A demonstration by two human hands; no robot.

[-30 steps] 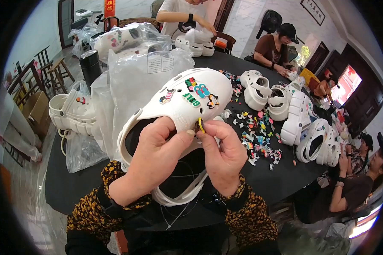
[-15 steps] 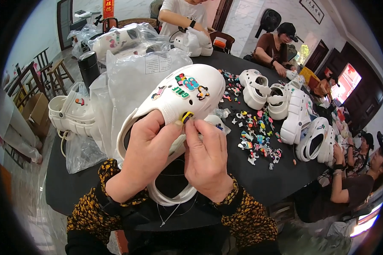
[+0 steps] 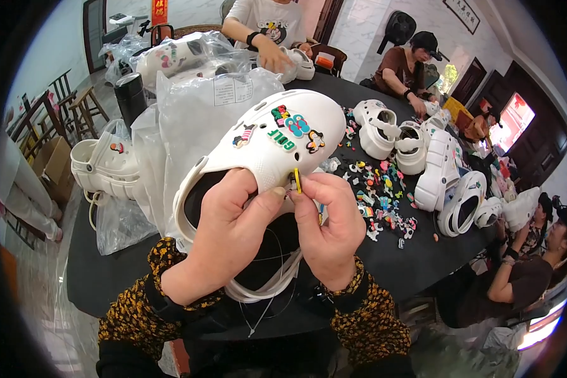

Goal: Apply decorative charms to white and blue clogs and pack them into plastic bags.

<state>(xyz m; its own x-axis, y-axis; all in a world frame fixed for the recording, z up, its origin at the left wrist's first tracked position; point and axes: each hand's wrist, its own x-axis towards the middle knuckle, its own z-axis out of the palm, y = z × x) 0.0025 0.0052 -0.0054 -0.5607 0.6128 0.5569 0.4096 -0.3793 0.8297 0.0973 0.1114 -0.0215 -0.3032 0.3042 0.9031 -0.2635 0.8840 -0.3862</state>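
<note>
A white clog [image 3: 233,148] is held up over the black table, its toe pointing away to the right. Colourful shoe charms [image 3: 293,126] sit on its upper: flip-flops, green letters and small cartoon figures. My left hand [image 3: 227,233] grips the clog at its opening, fingers inside and thumb outside near the side holes. Between the thumb and finger of my right hand [image 3: 334,230] is a yellow-and-black shoe charm [image 3: 298,181], edge-on against the clog's side. Whether its stem is in a hole is hidden by the fingertips.
Loose charms [image 3: 387,195] lie scattered right of the clog. Several white clogs [image 3: 438,167] stand beyond them. Plastic bags [image 3: 192,120], a black bottle [image 3: 131,104] and another clog [image 3: 110,167] are at left. White looped cord [image 3: 264,293] lies below my hands. Co-workers [image 3: 397,69] sit around the table.
The clog and both hands have shifted slightly right, the clog's toe also slightly up. The yellow charm has turned from slanted to upright, edge-on. Across the table, a co-worker's arm has moved.
</note>
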